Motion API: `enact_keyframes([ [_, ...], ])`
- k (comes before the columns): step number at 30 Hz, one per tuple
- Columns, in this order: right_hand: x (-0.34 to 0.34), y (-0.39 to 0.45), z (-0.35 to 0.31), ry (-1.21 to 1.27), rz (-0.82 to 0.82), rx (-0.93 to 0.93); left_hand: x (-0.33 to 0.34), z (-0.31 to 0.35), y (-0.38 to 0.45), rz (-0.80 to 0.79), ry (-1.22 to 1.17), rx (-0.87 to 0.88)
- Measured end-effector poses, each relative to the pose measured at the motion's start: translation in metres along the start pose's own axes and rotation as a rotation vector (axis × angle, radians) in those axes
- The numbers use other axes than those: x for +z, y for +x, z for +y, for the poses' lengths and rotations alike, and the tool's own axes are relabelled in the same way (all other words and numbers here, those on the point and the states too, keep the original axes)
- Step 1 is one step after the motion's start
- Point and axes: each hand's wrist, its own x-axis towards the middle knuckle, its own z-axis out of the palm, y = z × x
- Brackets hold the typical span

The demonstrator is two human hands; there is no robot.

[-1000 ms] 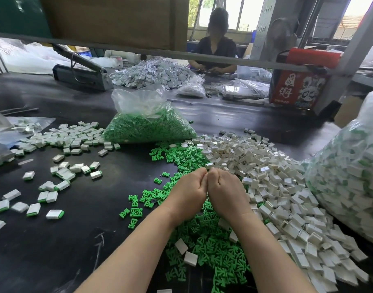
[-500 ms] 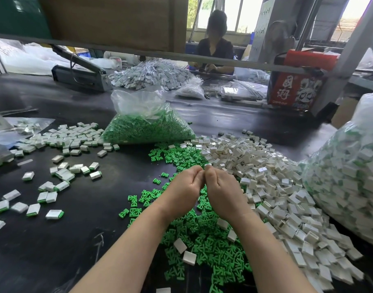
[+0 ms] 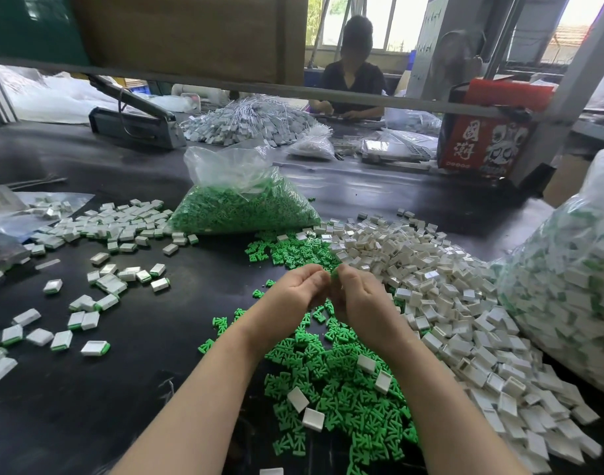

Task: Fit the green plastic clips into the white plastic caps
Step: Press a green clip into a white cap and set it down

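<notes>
- Now, head view: left hand (image 3: 295,291) and right hand (image 3: 360,296) meet knuckle to knuckle, fingers curled, raised over the bench (image 3: 150,389), likely so both can press together.
- A green clip (image 3: 334,274) peeks between the fingertips; the right hand pinches it. What the left grips, I cannot tell.
- Beneath the fingers lie loose green clips (image 3: 335,389); right of them, white caps (image 3: 448,303); left, finished pieces (image 3: 98,289), kept apart for sorting.

Daylight from blown-out rear windows (image 3: 379,25), glare streaks on the black tabletop (image 3: 88,337), soft shadows only, foreground sharp, strong wide-angle bending at edges, background slightly soft.
</notes>
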Motion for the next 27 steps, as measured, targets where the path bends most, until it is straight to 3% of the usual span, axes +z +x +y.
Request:
enact_keyframes([
  [4, -0.007, -0.005, -0.003, 0.199, -0.031, 0.057, -0.003, -0.001, 0.0, 0.0, -0.087, 0.004],
  [12, -0.009, -0.002, 0.0, -0.138, 0.108, -0.12, -0.001, 0.0, 0.002, -0.035, -0.048, 0.012],
  [22, 0.001, -0.003, -0.004, 0.028, 0.148, -0.105, 0.004, 0.002, 0.002, -0.006, -0.062, 0.064],
  [27, 0.003, -0.004, -0.001, -0.084, 0.154, -0.118, 0.002, -0.002, 0.003, 0.009, 0.028, 0.054],
])
